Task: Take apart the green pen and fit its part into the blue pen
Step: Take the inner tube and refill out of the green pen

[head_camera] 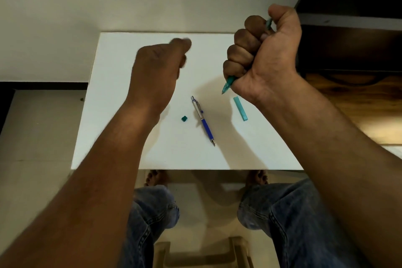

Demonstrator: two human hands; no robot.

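My right hand (264, 56) is fisted around the green pen (228, 82), held above the table's right side; its tip pokes out below the fist and its back end shows above the thumb. The green pen's cap (240, 108) lies on the white table (121, 137) just below that hand. A small green end plug (184, 118) rests near the middle. The blue pen (203, 121) lies diagonally between plug and cap, tip toward me. My left hand (158, 67) hovers blurred over the table's left-centre, fingers curled; whether it holds anything is hidden.
A dark shelf and wooden surface (352, 85) stand close to the right of the table. A pale wall runs behind it. My knees in jeans (152, 206) and a stool are below the table's near edge.
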